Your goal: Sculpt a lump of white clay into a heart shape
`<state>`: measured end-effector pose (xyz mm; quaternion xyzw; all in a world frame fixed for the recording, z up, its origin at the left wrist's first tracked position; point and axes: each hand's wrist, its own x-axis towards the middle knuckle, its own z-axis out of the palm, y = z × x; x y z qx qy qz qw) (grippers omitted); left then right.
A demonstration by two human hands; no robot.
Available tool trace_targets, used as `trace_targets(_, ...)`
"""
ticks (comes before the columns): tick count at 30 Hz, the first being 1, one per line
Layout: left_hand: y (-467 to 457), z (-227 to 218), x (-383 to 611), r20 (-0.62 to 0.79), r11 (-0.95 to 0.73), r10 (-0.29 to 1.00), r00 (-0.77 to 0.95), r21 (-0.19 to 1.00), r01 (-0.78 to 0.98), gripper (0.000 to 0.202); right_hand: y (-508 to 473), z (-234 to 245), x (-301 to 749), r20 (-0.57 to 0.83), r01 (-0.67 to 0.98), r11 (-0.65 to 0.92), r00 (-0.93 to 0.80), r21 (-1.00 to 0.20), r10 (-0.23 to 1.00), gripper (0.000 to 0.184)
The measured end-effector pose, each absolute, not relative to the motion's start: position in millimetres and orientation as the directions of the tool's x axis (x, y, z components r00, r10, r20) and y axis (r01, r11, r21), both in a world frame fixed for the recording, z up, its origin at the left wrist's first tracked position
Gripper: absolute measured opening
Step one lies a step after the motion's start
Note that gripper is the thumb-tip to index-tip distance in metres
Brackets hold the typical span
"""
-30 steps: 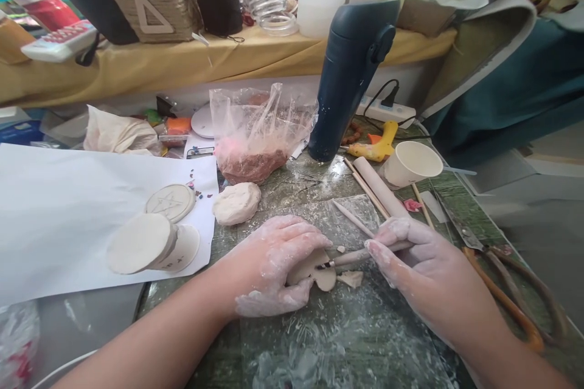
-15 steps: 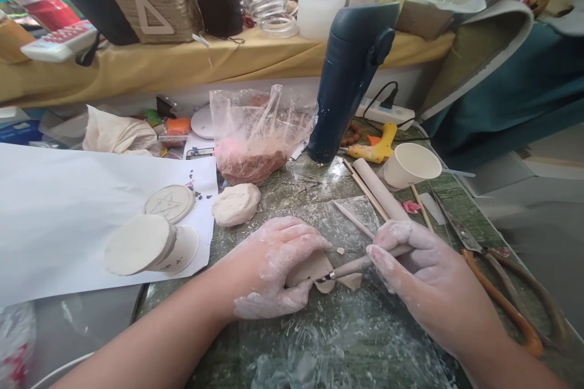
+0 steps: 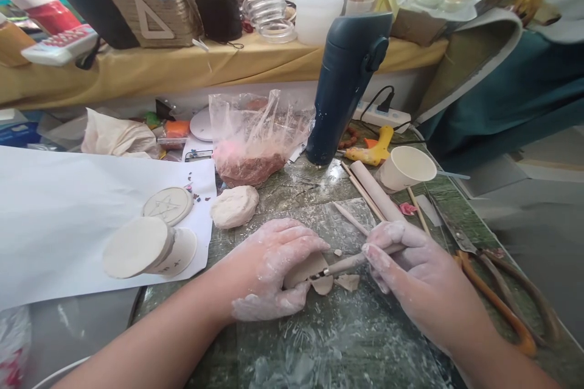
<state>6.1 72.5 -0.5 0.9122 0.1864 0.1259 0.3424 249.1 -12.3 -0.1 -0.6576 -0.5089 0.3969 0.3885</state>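
Observation:
My left hand (image 3: 280,267), white with clay dust, curves over a flat piece of pale clay (image 3: 306,270), thumb and fingers holding its edges. Much of that clay is hidden beneath the palm. My right hand (image 3: 401,264) grips a clay tool (image 3: 347,264) like a pen, its dark metal tip at the clay's right edge near my left thumb. Just under the tip lies a rounded clay offcut (image 3: 322,285). Beside it are a jagged clay scrap (image 3: 347,282) and a small crumb (image 3: 337,252). A pointed stick (image 3: 350,217) reaches from near my right fingers.
A clay lump (image 3: 235,206), round clay pieces (image 3: 137,246) on white paper (image 3: 59,206) and a bagged brown mass (image 3: 250,167) lie left. A dark blue flask (image 3: 347,85) stands behind. Rightward are a roller (image 3: 376,190), paper cup (image 3: 407,168), glue gun (image 3: 376,149) and scissors (image 3: 495,292).
The tool's tip has shifted slightly up and left along the clay's edge. My left hand stays over the clay. The view has tilted a little.

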Motion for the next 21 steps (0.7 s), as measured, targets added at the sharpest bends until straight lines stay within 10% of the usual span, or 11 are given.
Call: trace_targets(21,72.7,-2.5,5.6,0.136,-0.696,0.425,0.895,0.681,0.227,0.057,-14.5,-1.6,243.7,-0.112,0.326,-0.164,0.171,-0.931,0.979,0.027)
